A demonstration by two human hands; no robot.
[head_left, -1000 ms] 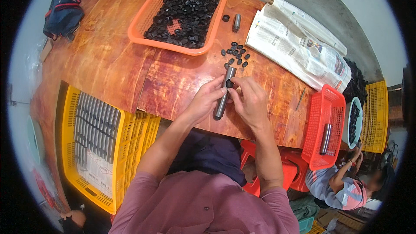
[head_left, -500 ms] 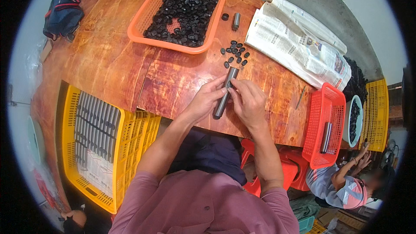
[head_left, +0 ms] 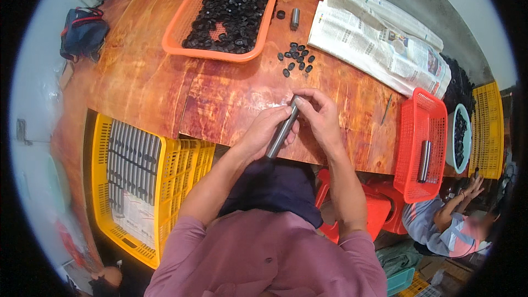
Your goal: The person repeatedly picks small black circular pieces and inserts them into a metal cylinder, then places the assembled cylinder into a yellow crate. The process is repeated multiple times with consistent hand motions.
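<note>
A dark grey metal tube (head_left: 281,136) slants across the table's front edge, its near end towards my body. My left hand (head_left: 263,129) is closed round its middle, thumb on top and fingertips showing on the far side. My right hand (head_left: 320,114) pinches the tube's far end between thumb and forefinger. Whether a small part sits under those fingertips is hidden. Beyond my hands lies a loose group of small black oval plugs (head_left: 295,58). Farther back stand a short metal tube (head_left: 295,18) and a black ring-like piece (head_left: 281,15).
An orange basket (head_left: 172,42) of black plugs stands at the back. Newspaper (head_left: 379,41) covers the right rear; a thin rod (head_left: 386,109) lies nearby. Right, a red basket (head_left: 406,148) holds a tube. A yellow crate (head_left: 165,187) of tubes sits left. Another person (head_left: 445,220) is at far right.
The tube has come nearer my body and its far end is now under my right fingers. My right hand has shifted from the tube's middle to that end. The camera view has shifted slightly.
</note>
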